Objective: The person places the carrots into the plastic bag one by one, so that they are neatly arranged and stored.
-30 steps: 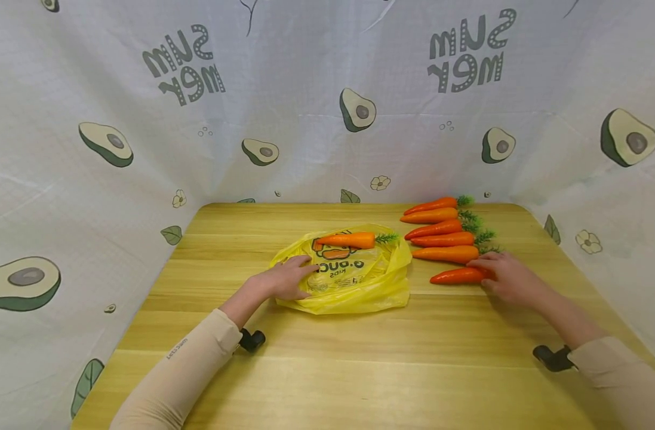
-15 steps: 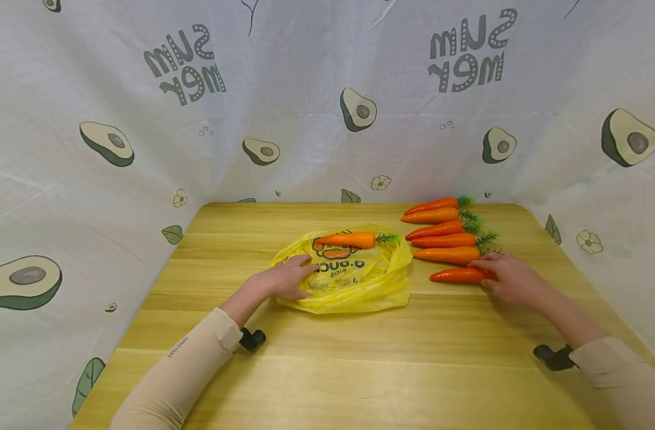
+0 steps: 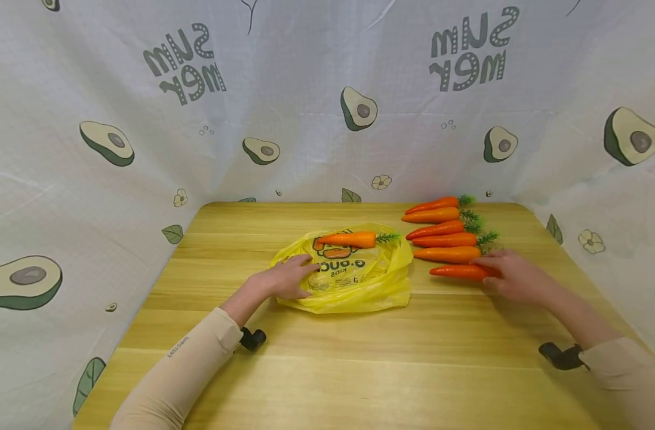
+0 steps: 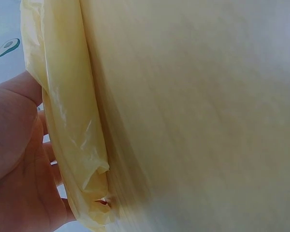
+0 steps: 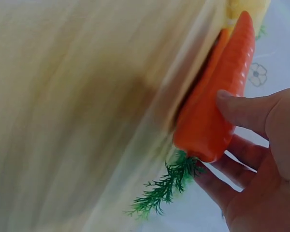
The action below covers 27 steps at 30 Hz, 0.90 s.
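Note:
My right hand (image 3: 515, 276) grips a red-orange carrot (image 3: 461, 272) near its leafy end, thumb on one side and fingers on the other. In the right wrist view, the thumb presses the carrot's (image 5: 215, 106) thick part and the green leaves stick out below the fingers. My left hand (image 3: 286, 278) rests with spread fingers on the left side of a yellow plastic bag (image 3: 359, 301) printed with a duck. The left wrist view shows the bag's folded edge (image 4: 77, 116) covering the fingertips. An orange carrot (image 3: 351, 240) lies on the bag's far part.
Several more carrots (image 3: 445, 240) with green tops lie in a column just beyond my right hand, tips pointing left. All this is on a wooden table (image 3: 338, 370). A white curtain (image 3: 306, 71) printed with avocados surrounds its back and sides.
My right hand has shifted slightly up and right in the head view, and the carrot in it has moved up a little. The left hand and the bag have stayed put.

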Available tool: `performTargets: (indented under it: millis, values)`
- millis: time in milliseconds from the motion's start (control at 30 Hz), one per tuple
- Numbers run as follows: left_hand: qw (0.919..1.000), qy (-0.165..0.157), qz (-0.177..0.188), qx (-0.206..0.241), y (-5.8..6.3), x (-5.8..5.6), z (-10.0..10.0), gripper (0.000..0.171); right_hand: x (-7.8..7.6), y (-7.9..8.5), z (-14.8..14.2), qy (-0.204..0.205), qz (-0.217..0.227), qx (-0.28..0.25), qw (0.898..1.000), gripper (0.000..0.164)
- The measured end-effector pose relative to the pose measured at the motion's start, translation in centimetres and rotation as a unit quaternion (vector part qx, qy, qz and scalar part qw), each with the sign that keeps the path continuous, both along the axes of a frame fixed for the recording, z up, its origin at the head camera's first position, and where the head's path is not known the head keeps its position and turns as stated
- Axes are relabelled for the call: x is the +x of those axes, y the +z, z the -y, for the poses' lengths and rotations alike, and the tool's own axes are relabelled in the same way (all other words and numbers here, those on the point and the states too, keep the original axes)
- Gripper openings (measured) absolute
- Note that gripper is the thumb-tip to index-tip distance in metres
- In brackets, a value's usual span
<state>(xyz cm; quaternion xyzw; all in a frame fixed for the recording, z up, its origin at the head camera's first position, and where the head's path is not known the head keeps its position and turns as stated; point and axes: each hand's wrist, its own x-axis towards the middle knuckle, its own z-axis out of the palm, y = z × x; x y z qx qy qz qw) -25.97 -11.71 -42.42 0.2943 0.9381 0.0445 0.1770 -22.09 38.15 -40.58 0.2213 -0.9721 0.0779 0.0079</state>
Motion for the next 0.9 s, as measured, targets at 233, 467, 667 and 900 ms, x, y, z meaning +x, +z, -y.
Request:
performTargets:
  millis: [233, 467, 667, 900]
  values:
    - [1.0, 0.0, 0.001, -0.001, 0.1, 0.1, -0.1, 0.072, 0.4, 1.6, 1.4, 0.019, -0.025, -0.007, 0.999, 0.043]
    - [1.0, 0.001, 0.001, -0.006, 0.1, 0.2, -0.2, 0.072, 0.3, 3.2, 2.9, 0.034, -0.021, -0.009, 0.999, 0.043]
    - [1.0, 0.001, -0.001, -0.002, 0.2, 0.2, -0.2, 0.072, -0.1, 4.4, 4.0, 0.043, -0.025, -0.013, 0.999, 0.043]
    - [1.0, 0.0, 0.0, -0.001, 0.2, 0.2, -0.2, 0.072, -0.8, 5.8, 5.9, 0.048, -0.015, -0.003, 0.999, 0.044]
